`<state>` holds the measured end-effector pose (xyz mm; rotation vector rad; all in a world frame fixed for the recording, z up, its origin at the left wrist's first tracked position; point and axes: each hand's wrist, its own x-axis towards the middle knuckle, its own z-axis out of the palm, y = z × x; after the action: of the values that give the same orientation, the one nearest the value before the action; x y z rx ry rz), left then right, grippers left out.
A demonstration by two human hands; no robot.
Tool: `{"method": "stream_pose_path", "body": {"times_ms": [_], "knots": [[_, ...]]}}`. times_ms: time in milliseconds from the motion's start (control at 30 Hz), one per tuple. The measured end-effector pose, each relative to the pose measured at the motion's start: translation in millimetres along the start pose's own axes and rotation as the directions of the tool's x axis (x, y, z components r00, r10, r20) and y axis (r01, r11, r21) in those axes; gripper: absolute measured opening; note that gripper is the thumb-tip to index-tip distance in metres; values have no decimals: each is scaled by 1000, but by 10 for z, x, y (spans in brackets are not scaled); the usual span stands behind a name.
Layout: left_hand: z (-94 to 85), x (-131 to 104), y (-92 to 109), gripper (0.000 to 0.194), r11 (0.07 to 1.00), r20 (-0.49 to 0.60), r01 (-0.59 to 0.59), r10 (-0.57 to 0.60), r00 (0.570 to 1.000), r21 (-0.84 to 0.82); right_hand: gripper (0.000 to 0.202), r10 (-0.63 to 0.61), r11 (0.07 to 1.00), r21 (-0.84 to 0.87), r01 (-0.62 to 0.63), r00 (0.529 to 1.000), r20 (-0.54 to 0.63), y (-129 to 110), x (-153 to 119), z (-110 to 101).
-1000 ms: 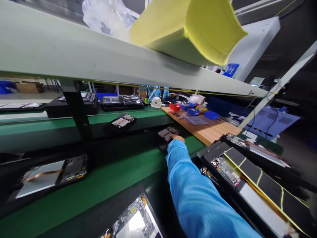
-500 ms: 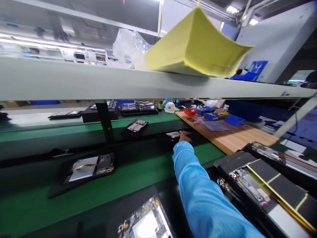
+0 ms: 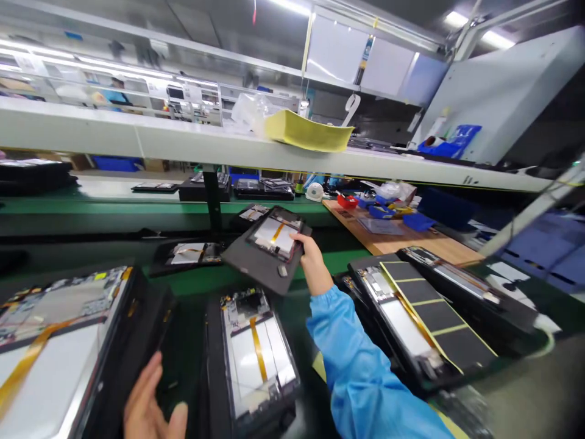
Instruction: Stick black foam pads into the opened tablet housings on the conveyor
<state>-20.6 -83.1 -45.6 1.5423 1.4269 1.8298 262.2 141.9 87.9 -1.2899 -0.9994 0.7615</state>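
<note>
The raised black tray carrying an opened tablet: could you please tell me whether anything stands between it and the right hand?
Nothing visible does: the right hand holds the black tray at its right edge. The opened tablet lies on it. The left hand is apart, lower in the view.

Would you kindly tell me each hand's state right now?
Left hand: open, nothing visible in it.
Right hand: closed on a black tray bearing an opened device.

A device (image 3: 240,356) lies bottom centre between a second device (image 3: 57,372), lower left, and a third device (image 3: 404,326), lower right, with bins (image 3: 381,212) on a board (image 3: 388,244) behind.
</note>
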Motion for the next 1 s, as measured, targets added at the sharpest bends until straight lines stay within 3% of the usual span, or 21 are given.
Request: {"method": "stream_pose_path", "body": {"times_ms": [100, 167, 300, 433, 500, 567, 633, 667, 700, 767, 800, 833, 867, 1000], "knots": [[42, 131, 479, 65, 998, 70, 52, -49, 996, -39, 20, 120, 992, 20, -128, 964, 235, 10, -553, -98], [69, 126, 633, 61, 995, 177, 83, -74, 982, -47, 23, 179, 980, 15, -197, 921, 346, 66, -909, -164], [99, -80, 471, 59, 997, 307, 53, -66, 949, 51, 37, 250, 964, -26, -263, 872, 421, 235, -1299, -232], [60, -140, 293, 57, 930, 399, -195, 58, 915, 312, 51, 216, 976, -87, -197, 897, 385, 379, -1328, -286], [59, -59, 361, 52, 843, 516, -375, 141, 845, 384, 49, 181, 981, -133, -142, 918, 352, 364, -1381, -349], [101, 48, 488, 51, 744, 661, -539, 177, 729, 395, 45, 116, 984, -165, -70, 949, 291, 254, -1535, -433], [188, 129, 604, 52, 680, 763, -631, 162, 626, 373, 39, -18, 985, -160, 63, 964, 266, 62, -1786, -524], [241, 149, 644, 53, 669, 796, -656, 156, 585, 350, 34, -177, 961, -145, 235, 928, 328, -48, -1933, -565], [294, 154, 669, 54, 669, 825, -675, 163, 541, 310, 28, -294, 923, -94, 372, 844, 449, -153, -2082, -595], [382, 127, 687, 58, 694, 869, -690, 196, 455, 205, 25, -362, 872, 10, 490, 630, 687, -320, -2345, -622], [411, 103, 685, 59, 713, 880, -684, 213, 425, 157, 22, -365, 863, 37, 503, 572, 735, -372, -2443, -621], [429, 74, 677, 60, 732, 888, -672, 227, 399, 115, 20, -356, 863, 44, 502, 544, 760, -403, -2514, -616], [438, 44, 666, 61, 749, 894, -658, 237, 380, 81, 18, -346, 868, 36, 495, 550, 760, -417, -2561, -611], [442, -95, 591, 67, 762, 893, -638, 208, 400, 108, 11, -330, 876, 1, 482, 597, 731, -403, -2635, -653]]}}
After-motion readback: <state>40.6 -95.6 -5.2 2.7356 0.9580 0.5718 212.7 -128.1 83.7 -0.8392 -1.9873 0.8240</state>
